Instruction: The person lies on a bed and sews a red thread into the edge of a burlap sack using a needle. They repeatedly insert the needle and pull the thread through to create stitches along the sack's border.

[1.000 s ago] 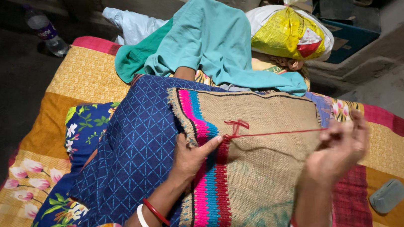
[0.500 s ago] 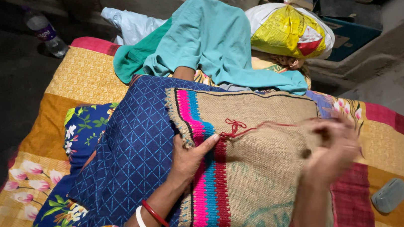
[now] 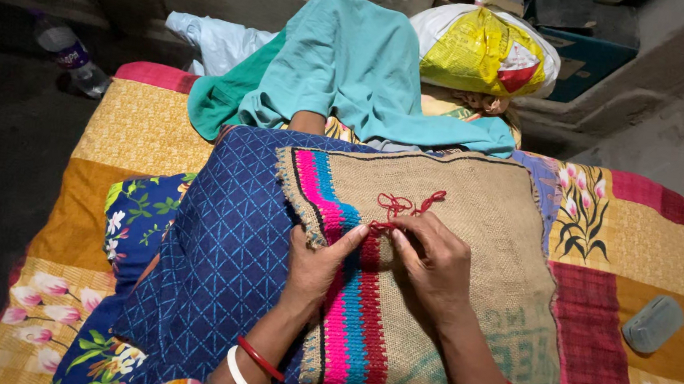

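At frame centre, the left hand (image 3: 320,259) pinned the burlap mat (image 3: 473,231) flat; the right hand (image 3: 434,263) pinched red yarn (image 3: 405,205) at the stitch — best kept taut, stitches close and even.

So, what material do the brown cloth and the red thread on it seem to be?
The brown cloth looks like jute burlap: coarse, open weave, matte tan, frayed left edge. The red thread seems to be wool or acrylic yarn, thick and slightly fuzzy; which fibre cannot be told.
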